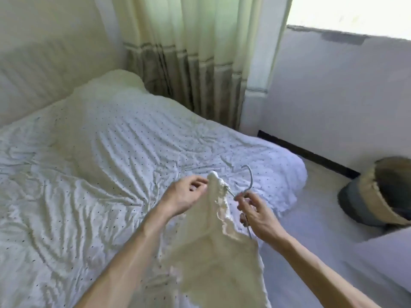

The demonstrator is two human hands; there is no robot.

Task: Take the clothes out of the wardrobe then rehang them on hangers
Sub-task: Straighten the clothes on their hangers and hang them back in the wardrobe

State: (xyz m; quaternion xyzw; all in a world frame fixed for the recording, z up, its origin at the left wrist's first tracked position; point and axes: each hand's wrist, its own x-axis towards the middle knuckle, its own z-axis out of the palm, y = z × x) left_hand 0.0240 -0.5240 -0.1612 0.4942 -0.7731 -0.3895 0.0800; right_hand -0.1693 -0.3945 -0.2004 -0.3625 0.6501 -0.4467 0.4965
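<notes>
The fingers (pixel 198 185) of the left hand (pixel 182 196) are curled, and the top edge of a cream garment (pixel 213 236) is pinched between them and the thumb. The fingers (pixel 242 200) of the right hand (pixel 258 213) are curled around the neck of a grey wire hanger (pixel 251 181), which is gripped just below its hook. The hook is seen rising above the right hand, and one thin arm of the hanger is seen running down beneath the palm towards the garment. Another part of the wire is hidden inside the lacy top of the garment, between the two hands.

The garment is held up in the air above the near corner of a bed (pixel 106 152), with its lower part hanging down between the forearms. The bed is covered with a wrinkled white sheet with small dark dots. A pale curtain (pixel 189 63) is hung behind the bed. On the floor (pixel 322 221) to the right, near the wall (pixel 333 90), a round grey and beige padded thing (pixel 375 196) is seen.
</notes>
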